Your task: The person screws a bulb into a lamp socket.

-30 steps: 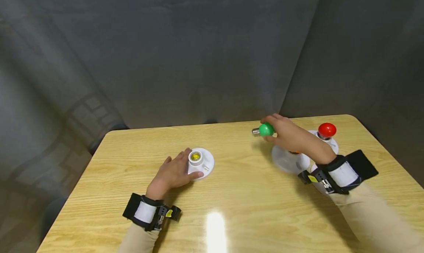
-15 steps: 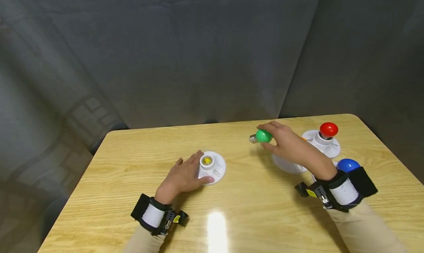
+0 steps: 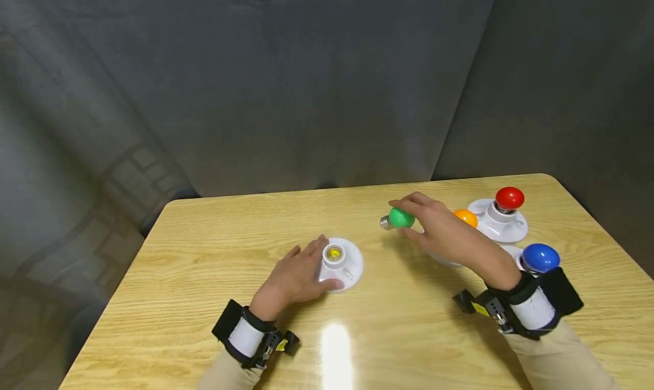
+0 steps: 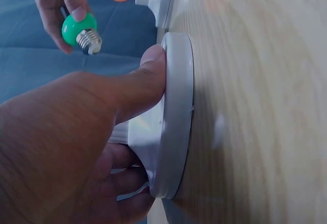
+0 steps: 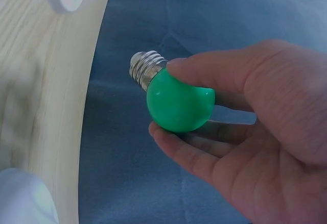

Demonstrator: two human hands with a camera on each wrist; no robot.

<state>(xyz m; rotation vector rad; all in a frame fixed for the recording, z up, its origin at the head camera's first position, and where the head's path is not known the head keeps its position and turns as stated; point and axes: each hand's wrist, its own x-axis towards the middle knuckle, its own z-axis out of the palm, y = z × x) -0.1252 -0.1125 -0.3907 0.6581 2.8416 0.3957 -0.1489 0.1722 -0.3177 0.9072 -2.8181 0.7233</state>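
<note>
A green light bulb (image 3: 401,218) is held above the table by my right hand (image 3: 439,231). In the right wrist view, the thumb and fingers pinch the green globe, and the bare screw cap (image 5: 145,68) points away from the palm. My left hand (image 3: 298,276) grips a round white lamp holder (image 3: 349,259) by its base, thumb on the near side and fingers round the far side. The holder lies flat on the table, its yellowish socket (image 3: 334,254) facing up with no bulb in it. The left wrist view shows the thumb (image 4: 145,81) against the base's rim.
On the right stand more white lamp holders, with a red bulb (image 3: 509,198), an orange bulb (image 3: 466,217) and a blue bulb (image 3: 540,258) in them. My right forearm passes close by these. A dark curtain (image 3: 317,95) hangs behind the wooden table (image 3: 204,237).
My left hand has slid the white lamp holder to the right and slightly nearer. My right hand has brought the green bulb a little left and lower, uncovering the orange and blue bulbs.
</note>
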